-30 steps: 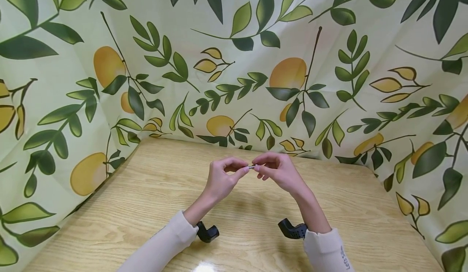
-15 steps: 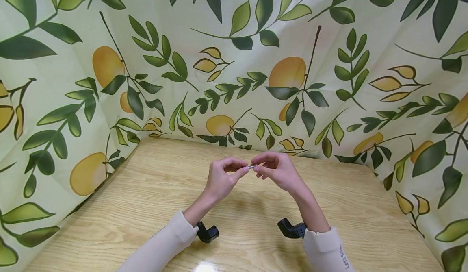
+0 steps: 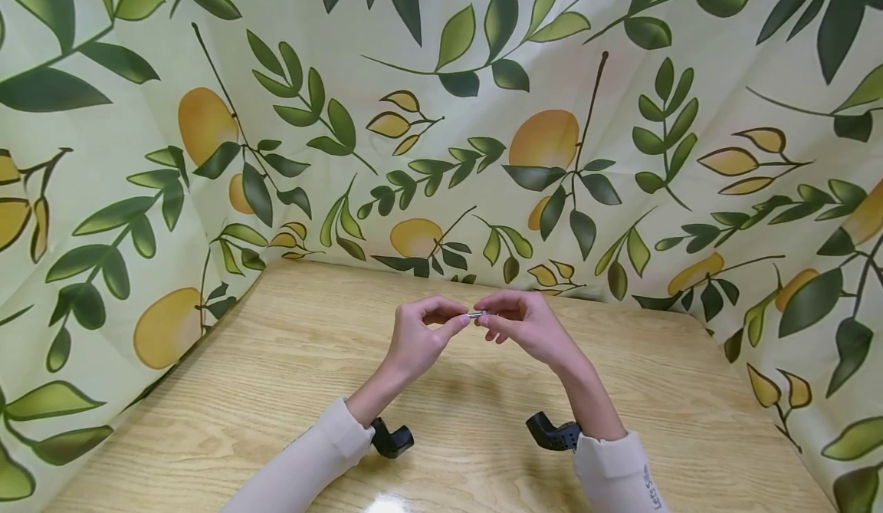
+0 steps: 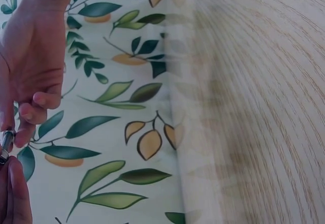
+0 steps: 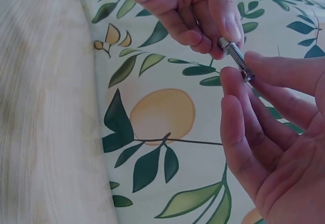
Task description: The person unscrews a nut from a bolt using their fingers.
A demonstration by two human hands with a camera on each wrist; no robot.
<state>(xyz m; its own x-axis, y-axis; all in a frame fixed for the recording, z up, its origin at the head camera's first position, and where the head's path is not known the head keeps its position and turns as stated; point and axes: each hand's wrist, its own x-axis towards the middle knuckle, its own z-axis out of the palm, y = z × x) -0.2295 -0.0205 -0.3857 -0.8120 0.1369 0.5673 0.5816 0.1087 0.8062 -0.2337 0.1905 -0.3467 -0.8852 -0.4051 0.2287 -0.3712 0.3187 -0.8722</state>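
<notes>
Between the two hands is a small metal bolt (image 3: 476, 314) with a threaded shank, clearest in the right wrist view, where the bolt (image 5: 235, 55) slants down to the right. My left hand (image 3: 422, 337) pinches one end of it with thumb and fingertips. At the other end, the right hand (image 3: 527, 325) has thumb and fingers around a small metal piece (image 5: 247, 76) that looks like a nut, partly hidden by fingertips. Both hands are raised above the table. In the left wrist view the bolt (image 4: 7, 141) shows only at the left edge.
A light wood-grain table (image 3: 310, 360) lies under the hands. Leaf-and-fruit patterned cloth (image 3: 441, 152) hangs behind it and along both sides. Black curved mounts sit at the wrists, the left mount (image 3: 392, 438) and the right mount (image 3: 552, 431).
The right hand's fingers shift slightly about the bolt's end, and its knuckles sit a little lower. The left hand stays still with its pinch on the bolt.
</notes>
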